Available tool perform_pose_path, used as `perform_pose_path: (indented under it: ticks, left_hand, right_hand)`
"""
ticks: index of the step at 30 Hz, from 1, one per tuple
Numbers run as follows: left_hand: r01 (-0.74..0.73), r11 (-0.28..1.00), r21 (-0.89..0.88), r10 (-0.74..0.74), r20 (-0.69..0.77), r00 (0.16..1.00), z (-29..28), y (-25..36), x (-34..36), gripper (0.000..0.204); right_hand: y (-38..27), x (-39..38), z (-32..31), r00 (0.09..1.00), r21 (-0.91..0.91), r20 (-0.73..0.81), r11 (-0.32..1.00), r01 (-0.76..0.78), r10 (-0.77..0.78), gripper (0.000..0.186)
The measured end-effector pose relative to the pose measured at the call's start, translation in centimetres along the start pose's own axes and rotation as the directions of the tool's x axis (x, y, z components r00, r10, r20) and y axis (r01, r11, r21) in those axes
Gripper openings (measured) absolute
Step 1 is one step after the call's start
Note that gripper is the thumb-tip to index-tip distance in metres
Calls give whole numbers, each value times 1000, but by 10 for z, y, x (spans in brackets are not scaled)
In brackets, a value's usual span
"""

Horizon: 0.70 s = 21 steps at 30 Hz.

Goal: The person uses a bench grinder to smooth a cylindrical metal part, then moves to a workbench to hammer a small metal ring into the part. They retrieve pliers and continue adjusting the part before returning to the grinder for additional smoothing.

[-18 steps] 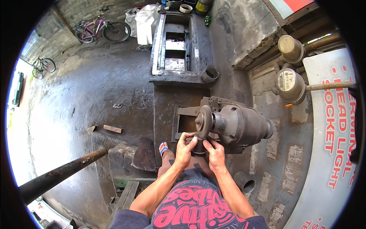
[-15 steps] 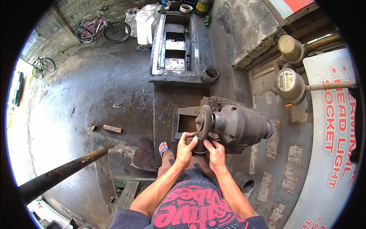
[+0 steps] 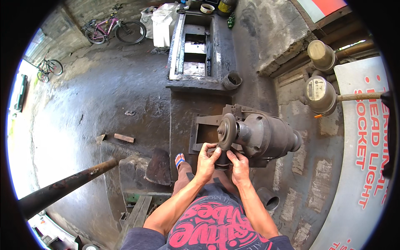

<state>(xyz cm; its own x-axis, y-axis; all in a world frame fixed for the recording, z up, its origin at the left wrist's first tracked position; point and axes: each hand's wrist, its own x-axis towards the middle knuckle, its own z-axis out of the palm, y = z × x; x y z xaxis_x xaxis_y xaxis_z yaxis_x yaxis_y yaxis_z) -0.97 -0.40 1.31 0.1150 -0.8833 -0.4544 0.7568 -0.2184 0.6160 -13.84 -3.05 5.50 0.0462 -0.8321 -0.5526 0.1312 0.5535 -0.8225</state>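
Observation:
A grey electric grinder motor (image 3: 271,135) lies crosswise before me, with a round grinding wheel (image 3: 227,130) on its left end. Just below the wheel, both hands grip a dark, round metal piece with a cylindrical body (image 3: 223,159); its exact kind I cannot make out. My left hand (image 3: 206,163) pinches its left side, thumb near the wheel's lower edge. On the other side, my right hand (image 3: 239,167) has its thumb pressed along the piece and its fingers curled behind. The top of the piece is at the wheel's lower rim; fingers partly hide whether they touch.
The grinder sits on a metal frame (image 3: 204,133). A stone block (image 3: 133,168) and a dark pole (image 3: 71,185) are at left, a short pipe (image 3: 271,202) at lower right. Beyond stand a concrete trough (image 3: 173,62) and a small can (image 3: 231,80). Electric meters (image 3: 320,96) line the right wall.
The whole view has shifted slightly. Both hands keep their grip on the dark metal piece below the wheel, with little visible movement against it.

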Motion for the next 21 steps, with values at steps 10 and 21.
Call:
perform_pose_path:
  ticks: [10, 21]
  left_hand:
    - [0, 1000, -1, 0, -11, 1000, -3, 7, -3, 29]
    - [4, 998, 55, -5, 30, 1000, -7, 13, -9, 29]
  right_hand:
    - [2, 0, 5, 1000, 28, 26, 1000, 5, -6, 38]
    - [-4, -14, 12, 1000, 45, 30, 999, -3, 1, 45]
